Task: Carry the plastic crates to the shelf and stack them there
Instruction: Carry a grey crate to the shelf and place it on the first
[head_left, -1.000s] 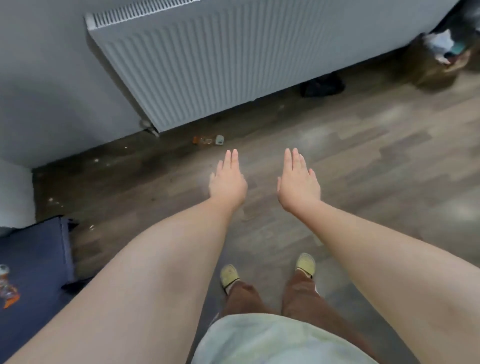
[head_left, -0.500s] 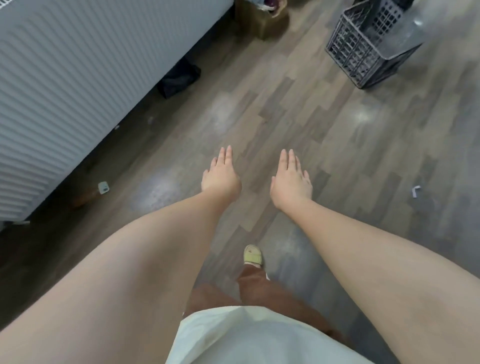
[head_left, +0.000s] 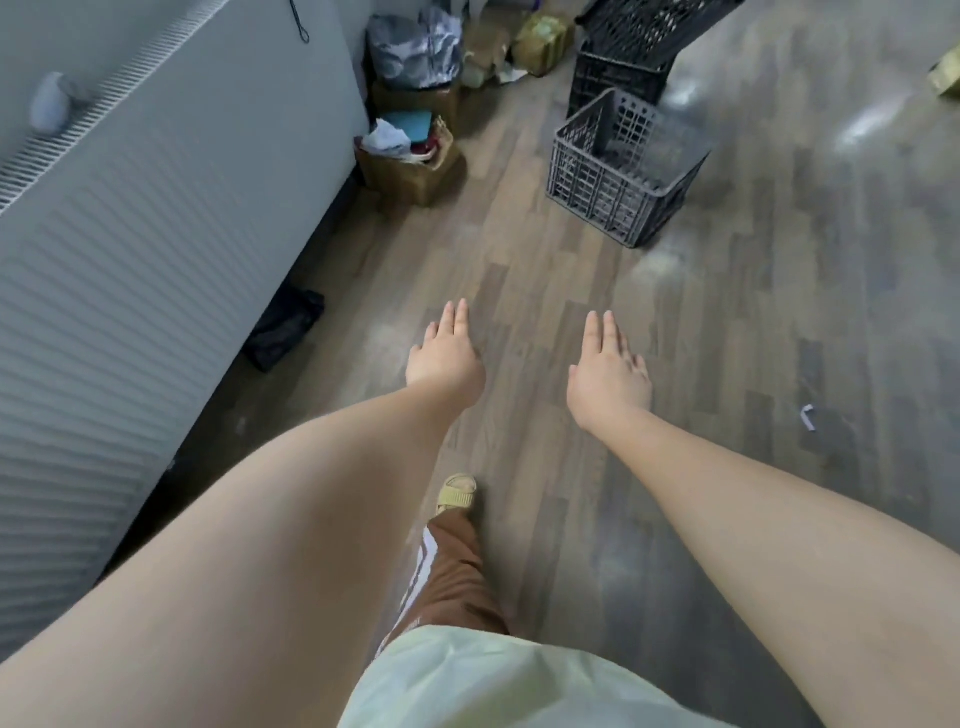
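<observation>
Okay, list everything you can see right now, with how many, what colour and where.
grey crate: one, grey, on the floor ahead
black crates: two, black, behind the grey crate, upper one tilted
radiator: one, white, along the left
cardboard box: one, brown, past the radiator's far end
plastic bag: one, grey, behind the box
dark bundle: one, black, on the floor beside the radiator
paper scrap: one, white, on the floor at right
left hand: one, open, empty
right hand: one, open, empty
sandal: one, yellow, below the hands

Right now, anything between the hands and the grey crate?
Nothing visible. Bare floor runs from the left hand and right hand to the grey crate; the cardboard box sits off to the left by the radiator.
</observation>
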